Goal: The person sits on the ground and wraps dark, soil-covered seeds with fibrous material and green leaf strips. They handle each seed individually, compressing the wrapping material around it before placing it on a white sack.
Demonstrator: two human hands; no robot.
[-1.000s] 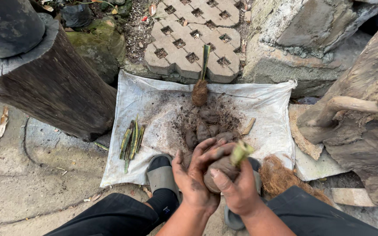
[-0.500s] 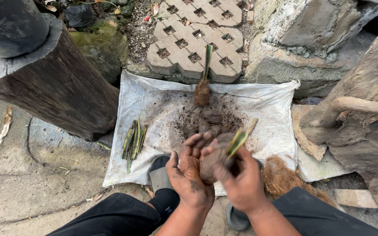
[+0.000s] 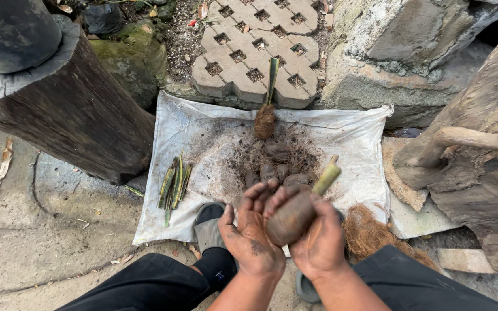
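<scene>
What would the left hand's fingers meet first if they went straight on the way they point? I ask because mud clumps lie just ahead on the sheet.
Probably the brown, mud-coated clumps on the white sheet, right beyond the left hand; height above them is unclear.

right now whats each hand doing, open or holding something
Left hand: open, fingers spread, palm against the brown soil ball.
Right hand: closed around the soil ball, its green cut stem sticking up.
</scene>
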